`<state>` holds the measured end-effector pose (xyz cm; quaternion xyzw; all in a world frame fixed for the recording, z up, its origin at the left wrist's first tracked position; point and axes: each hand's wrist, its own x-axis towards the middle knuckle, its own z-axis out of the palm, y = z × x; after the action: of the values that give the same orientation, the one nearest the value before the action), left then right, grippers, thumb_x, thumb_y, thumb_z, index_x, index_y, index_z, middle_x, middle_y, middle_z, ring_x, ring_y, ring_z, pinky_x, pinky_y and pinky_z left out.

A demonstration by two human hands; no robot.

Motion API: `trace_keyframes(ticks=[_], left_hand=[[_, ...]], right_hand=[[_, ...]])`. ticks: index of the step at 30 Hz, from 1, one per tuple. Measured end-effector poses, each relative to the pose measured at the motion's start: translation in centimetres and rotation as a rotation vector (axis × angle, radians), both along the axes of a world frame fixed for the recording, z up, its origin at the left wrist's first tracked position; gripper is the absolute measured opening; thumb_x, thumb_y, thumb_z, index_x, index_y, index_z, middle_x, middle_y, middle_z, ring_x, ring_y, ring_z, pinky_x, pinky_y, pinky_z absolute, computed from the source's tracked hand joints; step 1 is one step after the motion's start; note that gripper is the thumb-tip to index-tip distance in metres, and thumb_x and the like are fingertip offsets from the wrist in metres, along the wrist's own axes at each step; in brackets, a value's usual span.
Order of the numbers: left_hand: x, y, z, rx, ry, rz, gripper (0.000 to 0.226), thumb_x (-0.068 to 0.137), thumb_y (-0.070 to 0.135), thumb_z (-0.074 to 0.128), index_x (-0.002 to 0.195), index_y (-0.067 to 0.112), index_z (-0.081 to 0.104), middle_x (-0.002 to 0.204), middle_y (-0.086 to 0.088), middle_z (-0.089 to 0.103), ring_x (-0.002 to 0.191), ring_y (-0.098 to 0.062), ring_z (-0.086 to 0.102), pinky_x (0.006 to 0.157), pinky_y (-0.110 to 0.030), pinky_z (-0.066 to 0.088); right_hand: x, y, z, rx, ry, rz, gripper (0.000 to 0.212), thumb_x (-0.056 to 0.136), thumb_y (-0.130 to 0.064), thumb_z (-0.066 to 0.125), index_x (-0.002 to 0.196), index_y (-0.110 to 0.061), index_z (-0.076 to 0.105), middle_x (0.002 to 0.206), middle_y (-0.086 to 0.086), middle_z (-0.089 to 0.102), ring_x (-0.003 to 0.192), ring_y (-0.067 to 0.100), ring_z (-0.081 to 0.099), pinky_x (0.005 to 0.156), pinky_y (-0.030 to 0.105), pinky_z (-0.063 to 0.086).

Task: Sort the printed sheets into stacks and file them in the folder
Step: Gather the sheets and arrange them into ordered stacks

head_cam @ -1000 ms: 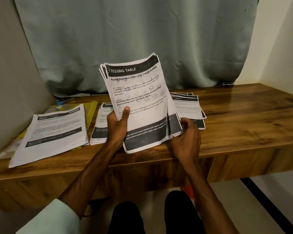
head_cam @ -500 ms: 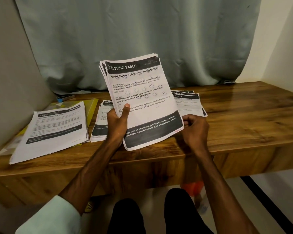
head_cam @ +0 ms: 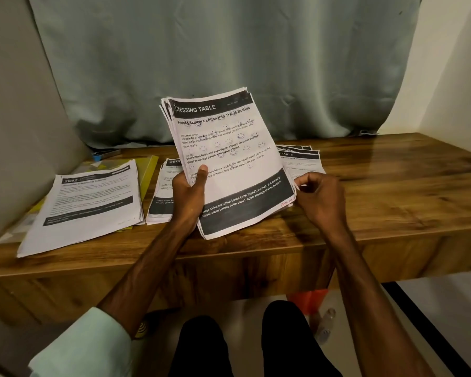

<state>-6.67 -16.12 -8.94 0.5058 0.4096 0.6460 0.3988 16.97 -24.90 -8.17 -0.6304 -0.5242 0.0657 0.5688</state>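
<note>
Paper sheaf, pinched in L fingers

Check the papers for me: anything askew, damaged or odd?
The held bundle has smiley faces doodled over its top sheet, and its sheets fan unevenly at the upper left. The left stack lies skewed, partly covering the yellow folder.

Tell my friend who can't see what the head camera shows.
A person's left hand grips a bundle of printed sheets headed DRESSING TABLE over a wooden desk; the right hand pinches its right edge. Three more stacks lie on the desk, the left stack on a yellow folder.
</note>
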Motion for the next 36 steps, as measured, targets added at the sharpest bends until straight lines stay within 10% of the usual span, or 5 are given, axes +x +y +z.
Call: trace_keyframes(ticks=[6, 12, 17, 24, 36], left_hand=[[-0.1, 0.3, -0.2, -0.003, 0.002, 0.000, 0.028, 0.102, 0.026, 0.061, 0.128, 0.017, 0.062, 0.125, -0.002, 0.071, 0.099, -0.013, 0.073, 0.075, -0.023, 0.061], [0.0, 0.0, 0.0, 0.000, -0.013, 0.008, 0.029, 0.102, 0.025, 0.061, 0.129, 0.016, 0.061, 0.123, -0.001, 0.070, 0.094, -0.009, 0.072, 0.071, -0.019, 0.060], [-0.1, 0.0, 0.1, -0.013, -0.027, -0.027, 0.018, 0.101, 0.028, 0.063, 0.119, 0.026, 0.063, 0.119, 0.000, 0.073, 0.100, -0.017, 0.074, 0.084, -0.037, 0.063], [-0.1, -0.2, 0.2, 0.001, -0.049, -0.045, 0.014, 0.100, 0.028, 0.063, 0.114, 0.030, 0.062, 0.111, 0.007, 0.074, 0.094, -0.013, 0.075, 0.074, -0.028, 0.062], [-0.1, -0.1, 0.1, 0.000, -0.059, -0.037, 0.023, 0.100, 0.026, 0.064, 0.122, 0.022, 0.063, 0.111, 0.008, 0.073, 0.089, -0.004, 0.075, 0.067, -0.020, 0.059]], right_hand=[[-3.9, -1.7, -0.2, 0.008, -0.104, -0.068, 0.012, 0.085, -0.027, 0.081, 0.092, -0.019, 0.077, 0.134, 0.006, 0.066, 0.129, 0.018, 0.056, 0.104, 0.035, 0.047], [-10.3, -4.3, -1.8, 0.099, 0.089, 0.233, 0.023, 0.105, -0.031, 0.053, 0.104, -0.020, 0.073, 0.118, -0.014, 0.068, 0.104, -0.012, 0.060, 0.078, 0.007, 0.050], [-7.9, -2.2, -1.6, 0.106, 0.304, 0.082, 0.009, 0.098, -0.013, 0.065, 0.105, -0.013, 0.071, 0.093, -0.007, 0.073, 0.082, 0.008, 0.073, 0.067, 0.021, 0.060], [-5.0, -0.7, -2.1, -0.052, 0.101, -0.064, 0.093, 0.056, -0.066, 0.083, 0.132, -0.024, 0.050, 0.128, -0.005, 0.059, 0.116, 0.016, 0.054, 0.093, 0.035, 0.053], [-4.2, -1.4, -3.2, 0.087, 0.177, -0.065, 0.066, 0.070, -0.017, 0.092, 0.127, -0.011, 0.061, 0.111, -0.007, 0.067, 0.096, 0.004, 0.064, 0.083, 0.018, 0.054]])
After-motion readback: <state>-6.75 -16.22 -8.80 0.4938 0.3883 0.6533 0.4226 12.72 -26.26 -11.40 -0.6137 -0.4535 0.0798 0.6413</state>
